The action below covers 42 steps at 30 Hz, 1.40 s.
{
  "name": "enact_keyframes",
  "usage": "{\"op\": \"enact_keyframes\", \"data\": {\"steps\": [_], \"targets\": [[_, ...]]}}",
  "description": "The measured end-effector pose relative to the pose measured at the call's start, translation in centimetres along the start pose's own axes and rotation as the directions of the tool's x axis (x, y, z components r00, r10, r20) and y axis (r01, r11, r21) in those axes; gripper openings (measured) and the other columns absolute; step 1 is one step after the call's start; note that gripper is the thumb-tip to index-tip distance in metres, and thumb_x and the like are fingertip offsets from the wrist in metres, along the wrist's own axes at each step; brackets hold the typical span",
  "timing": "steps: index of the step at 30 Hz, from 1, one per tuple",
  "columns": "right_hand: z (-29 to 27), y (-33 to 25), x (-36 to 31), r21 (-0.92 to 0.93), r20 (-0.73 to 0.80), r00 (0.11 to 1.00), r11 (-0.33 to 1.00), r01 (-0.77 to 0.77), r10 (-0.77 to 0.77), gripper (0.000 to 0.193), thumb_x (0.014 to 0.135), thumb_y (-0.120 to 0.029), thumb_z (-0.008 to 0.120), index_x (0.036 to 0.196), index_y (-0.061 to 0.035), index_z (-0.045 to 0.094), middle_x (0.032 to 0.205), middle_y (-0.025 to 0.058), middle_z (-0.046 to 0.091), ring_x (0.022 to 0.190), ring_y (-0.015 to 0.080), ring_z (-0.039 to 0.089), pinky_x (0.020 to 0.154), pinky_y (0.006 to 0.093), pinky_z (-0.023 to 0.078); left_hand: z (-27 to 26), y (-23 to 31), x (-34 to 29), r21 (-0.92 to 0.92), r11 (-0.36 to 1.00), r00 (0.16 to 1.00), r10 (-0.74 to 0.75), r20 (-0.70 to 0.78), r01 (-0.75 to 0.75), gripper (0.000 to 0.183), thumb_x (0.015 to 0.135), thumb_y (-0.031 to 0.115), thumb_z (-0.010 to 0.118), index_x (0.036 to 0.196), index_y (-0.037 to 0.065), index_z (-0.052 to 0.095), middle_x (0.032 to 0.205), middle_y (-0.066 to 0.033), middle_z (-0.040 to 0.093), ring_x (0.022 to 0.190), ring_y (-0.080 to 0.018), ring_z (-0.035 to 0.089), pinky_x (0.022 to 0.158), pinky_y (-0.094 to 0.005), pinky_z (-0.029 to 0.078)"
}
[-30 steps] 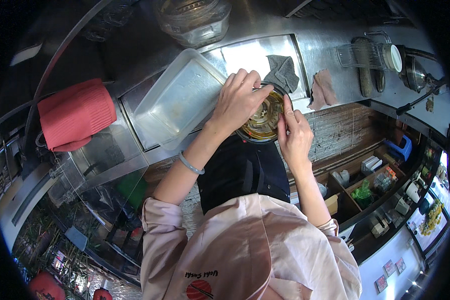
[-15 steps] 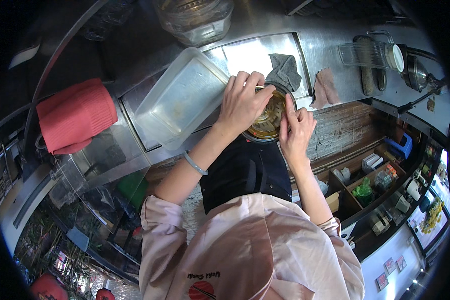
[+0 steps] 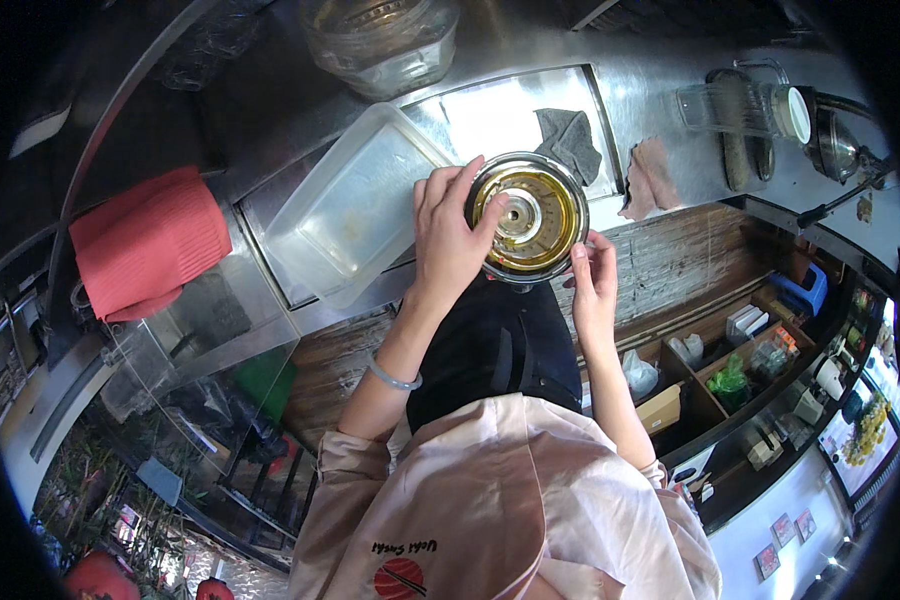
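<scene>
Between my hands is a round, metal-rimmed, bowl-like thing (image 3: 555, 225), amber inside, with a silvery ring at its centre; its exact kind is unclear. My left hand (image 3: 452, 240) grips its left side, the thumb reaching over the rim onto the inside and the fingers along the outer edge. At the lower right rim, my right hand (image 3: 595, 275) holds on with thumb and bent fingers. A clear rectangular plastic tub (image 3: 315, 215) lies on the counter just left of my left hand. Beyond the round thing is a crumpled grey cloth (image 3: 570, 143).
A red folded towel (image 3: 150, 243) hangs at the left. A plastic-wrapped container (image 3: 382, 50) stands at the back. To the right are a pinkish cloth (image 3: 650, 178) and a clear jar (image 3: 730, 108) on its side. Shelf compartments (image 3: 705, 395) with bags and boxes sit lower right.
The round thing has tipped so its inside faces up more fully. My left hand has drawn off its top to the left side; my right hand has slid down to the lower right rim.
</scene>
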State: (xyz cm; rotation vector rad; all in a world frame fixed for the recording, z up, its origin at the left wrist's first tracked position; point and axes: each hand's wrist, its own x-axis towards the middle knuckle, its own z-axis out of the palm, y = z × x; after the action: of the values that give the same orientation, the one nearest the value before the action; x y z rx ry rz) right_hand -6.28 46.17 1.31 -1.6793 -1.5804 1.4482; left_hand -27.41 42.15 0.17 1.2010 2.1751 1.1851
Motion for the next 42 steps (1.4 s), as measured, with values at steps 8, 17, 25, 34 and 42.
{"op": "enact_keyframes", "data": {"steps": [8, 17, 25, 34, 42], "targets": [[-0.1, -0.3, -0.3, 0.097, 0.104, 0.993, 0.993, -0.072, 0.061, 0.052, 0.103, -0.019, 0.064, 0.146, 0.0049, 0.047, 0.068, 0.0018, 0.061, 0.062, 0.0089, 0.061, 0.061, 0.0271, 0.049, 0.1, -0.5, 0.3, -0.149, 0.973, 0.985, -0.171, 0.032, 0.174, 0.029, 0.094, 0.016, 0.076, 0.120, 0.002, 0.075, 0.097, -0.0027, 0.061, 0.062, -0.0057, 0.044, 0.056, -0.0247, 0.038], [-4.5, -8.0, -1.9, 0.102, 0.248, 0.965, 0.993, 0.059, -0.083, 0.051, 0.101, -0.002, 0.057, 0.149, 0.0058, 0.045, 0.066, 0.0006, 0.060, 0.053, 0.0078, 0.059, 0.049, 0.0251, 0.049, -5.6, 3.2, -1.3, -0.638, 0.740, 0.969, -0.241, 0.047, 0.215, 0.034, 0.109, 0.024, 0.051, 0.126, 0.000, 0.070, 0.101, 0.0009, 0.063, 0.081, -0.0055, 0.054, 0.073, -0.0231, 0.045], [-6.3, -19.6, -2.2, 0.192, 0.626, 0.707, 0.943, 0.271, -0.331, 0.053, 0.098, 0.000, 0.058, 0.149, 0.0065, 0.045, 0.072, 0.0030, 0.067, 0.055, 0.0072, 0.063, 0.050, 0.0230, 0.051, -7.3, 4.7, -5.4, -0.935, -0.123, 0.904, -0.239, 0.353, 0.333, 0.051, 0.111, 0.044, 0.042, 0.138, 0.006, 0.060, 0.127, -0.0098, 0.066, 0.115, -0.0225, 0.064, 0.099, -0.0371, 0.053], [2.5, -29.7, -0.3, -0.042, 0.629, 0.342, 0.408, 0.912, -0.699, 0.039, 0.096, -0.022, 0.073, 0.124, 0.0043, 0.066, 0.080, 0.0188, 0.075, 0.066, 0.0287, 0.075, 0.063, 0.0381, 0.058, -8.3, -0.6, -11.2, -0.869, -0.493, 0.959, -0.225, 0.173, 0.041, 0.054, 0.110, 0.046, 0.040, 0.143, 0.005, 0.055, 0.135, -0.0119, 0.061, 0.122, -0.0261, 0.061, 0.104, -0.0422, 0.050], [25.4, -44.3, 6.8, -0.555, 0.413, 0.529, 0.256, 0.791, -0.741, 0.086, 0.096, -0.046, 0.066, 0.152, 0.0039, 0.025, 0.107, 0.0294, 0.072, 0.100, 0.0464, 0.071, 0.092, 0.0496, 0.058, -8.9, -4.9, -16.1, -0.823, -0.556, 0.955, -0.290, 0.065, -0.113, 0.058, 0.109, 0.048, 0.038, 0.147, 0.005, 0.051, 0.142, -0.0138, 0.057, 0.128, -0.0293, 0.058, 0.109, -0.0467, 0.048]]}}
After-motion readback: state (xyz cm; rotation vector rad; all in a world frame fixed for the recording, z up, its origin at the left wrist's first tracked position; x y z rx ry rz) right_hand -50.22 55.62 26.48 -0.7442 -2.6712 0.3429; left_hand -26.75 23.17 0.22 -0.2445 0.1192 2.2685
